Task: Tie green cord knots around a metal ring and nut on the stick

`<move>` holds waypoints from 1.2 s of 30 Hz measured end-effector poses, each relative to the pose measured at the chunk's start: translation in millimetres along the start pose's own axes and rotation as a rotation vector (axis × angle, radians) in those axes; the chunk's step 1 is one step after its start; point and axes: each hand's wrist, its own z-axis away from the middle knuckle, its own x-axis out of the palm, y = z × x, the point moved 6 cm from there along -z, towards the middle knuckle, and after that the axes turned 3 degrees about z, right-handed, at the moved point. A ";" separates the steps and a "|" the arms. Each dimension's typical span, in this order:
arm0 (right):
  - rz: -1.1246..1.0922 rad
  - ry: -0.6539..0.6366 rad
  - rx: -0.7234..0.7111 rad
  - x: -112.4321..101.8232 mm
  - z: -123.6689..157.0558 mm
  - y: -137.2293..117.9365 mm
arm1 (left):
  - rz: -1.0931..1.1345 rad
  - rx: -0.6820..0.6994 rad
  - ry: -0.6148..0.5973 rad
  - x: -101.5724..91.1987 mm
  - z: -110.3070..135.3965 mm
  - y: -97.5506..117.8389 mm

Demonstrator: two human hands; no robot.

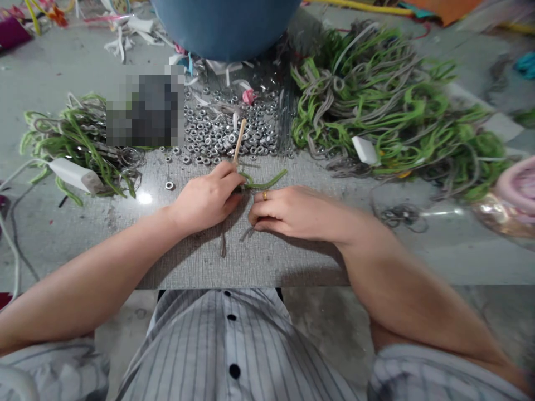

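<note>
My left hand [207,197] is closed around a thin wooden stick [239,140] that points up and away from me over the metal nuts. A green cord [267,181] runs from my left fingers to the right, above my right hand. My right hand [292,211] is closed in a pinch, with a gold ring on one finger; grey cord ends [223,245] hang below the two hands. Both hands rest on the grey woven mat [251,262] in front of me.
A heap of small metal nuts [221,131] lies just beyond my hands, with one loose nut [169,185] to the left. Piles of green and grey cords lie at the left [79,145] and the right [388,106]. A blue tub [225,25] stands behind.
</note>
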 end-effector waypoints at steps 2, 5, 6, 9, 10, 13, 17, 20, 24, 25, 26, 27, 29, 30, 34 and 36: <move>0.055 0.025 0.004 -0.2 -0.5 -2.2 | -0.027 -0.013 0.002 0.7 -1.6 0.5; 0.037 0.086 0.000 -1.6 -2.1 -1.6 | -0.049 -0.026 -0.009 2.1 -3.4 0.4; -0.003 0.130 0.000 -3.5 -2.7 0.0 | -0.050 -0.032 -0.011 2.2 -3.8 0.1; -0.167 0.367 0.057 -14.5 -2.2 10.5 | -0.039 -0.042 -0.017 1.9 -4.4 -0.4; -0.213 0.464 0.102 -18.3 -0.9 15.7 | -0.035 -0.046 -0.019 1.8 -4.6 -0.5; -0.281 0.661 0.235 -22.7 1.2 27.9 | -0.029 -0.076 -0.028 2.1 -5.2 -1.3; -0.297 0.655 0.242 -16.2 -7.9 28.4 | -0.010 -0.083 -0.030 4.1 -5.5 -3.3; -0.292 0.596 0.242 -11.2 -13.4 27.0 | 0.007 -0.037 0.007 4.6 -4.7 -5.6; -0.224 0.570 0.243 -10.9 -13.6 27.4 | 0.040 0.008 0.042 5.1 -3.1 -8.1; -0.195 0.563 0.234 -11.2 -13.6 27.4 | 0.048 0.005 0.037 5.5 -3.0 -8.5; -0.168 0.556 0.222 -11.4 -13.7 27.4 | 0.055 -0.003 0.031 5.7 -2.9 -8.8; -0.144 0.549 0.209 -11.3 -14.1 27.3 | 0.061 -0.009 0.024 5.7 -3.0 -8.7; -0.111 0.538 0.188 -10.7 -15.1 27.2 | 0.070 -0.020 0.018 5.1 -3.2 -8.2; -0.099 0.533 0.182 -9.9 -15.7 27.2 | 0.073 -0.024 0.016 4.8 -3.3 -8.0; -0.041 0.531 0.190 -6.4 -17.6 26.8 | 0.070 -0.021 0.018 4.7 -3.2 -8.2; -0.020 0.535 0.184 -5.3 -17.7 25.9 | 0.079 -0.006 0.034 4.6 -2.9 -8.4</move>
